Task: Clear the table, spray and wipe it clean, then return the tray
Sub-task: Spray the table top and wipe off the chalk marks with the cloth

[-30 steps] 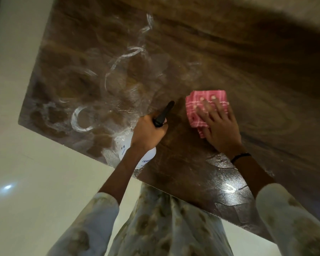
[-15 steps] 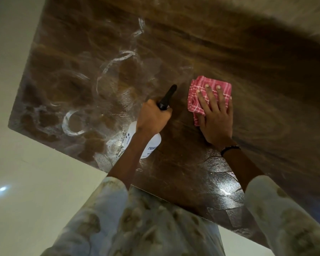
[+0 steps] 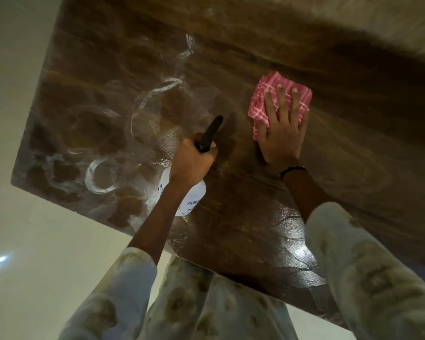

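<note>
Floor (image 3: 35,253): pale, glossy, carried one small bright light reflection (image 3: 1,259). Surface (image 3: 255,229): dark brown wood grain, glossy sheen near its front edge.

Glossy wood-grain table (image 3: 268,229), checked cloth (image 3: 260,104)

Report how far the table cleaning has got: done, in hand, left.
Done: no dishes show on the table, and white spray streaks cover its left part, so clearing and spraying look finished there.
In hand: the right hand presses the pink checked cloth flat on the wood; the left hand holds the spray bottle.
Left: wiping off the streaks and returning the tray, which is not in view.
</note>
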A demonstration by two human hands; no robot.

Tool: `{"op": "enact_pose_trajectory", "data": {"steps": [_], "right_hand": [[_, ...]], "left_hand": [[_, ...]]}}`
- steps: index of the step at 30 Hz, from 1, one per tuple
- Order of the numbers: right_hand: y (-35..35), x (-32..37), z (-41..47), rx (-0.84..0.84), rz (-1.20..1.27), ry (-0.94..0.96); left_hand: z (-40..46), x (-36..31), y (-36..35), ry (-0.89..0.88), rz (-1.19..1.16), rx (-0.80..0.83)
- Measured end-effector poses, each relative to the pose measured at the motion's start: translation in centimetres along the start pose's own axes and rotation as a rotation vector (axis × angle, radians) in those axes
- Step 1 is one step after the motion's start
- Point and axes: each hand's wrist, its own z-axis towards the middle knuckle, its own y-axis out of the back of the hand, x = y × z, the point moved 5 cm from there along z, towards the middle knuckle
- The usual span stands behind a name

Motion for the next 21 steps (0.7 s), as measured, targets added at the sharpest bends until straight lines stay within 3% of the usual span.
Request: {"op": "enact_pose_trajectory", "data": {"steps": [7, 12, 17, 21], "right_hand": [[-1.3, 6.8, -0.5, 0.004, -0.005, 0.213], [-2.3, 3.7, -5.2, 0.054, -0.117, 0.458], [-0.5, -1.1, -2.5, 0.032, -0.143, 0.237], [0.6, 0.7, 2.0, 0.000, -0.047, 0.036]], "left_hand": [[1.4, -0.4, 1.2, -0.031, -0.012, 0.002], [2.6, -1.4, 1.9, -0.037, 0.022, 0.024], [4.1, -2.6, 2.3, -0.050, 0.022, 0.059], [5.1, -3.5, 2.0, -0.088, 0.049, 0.052]]}}
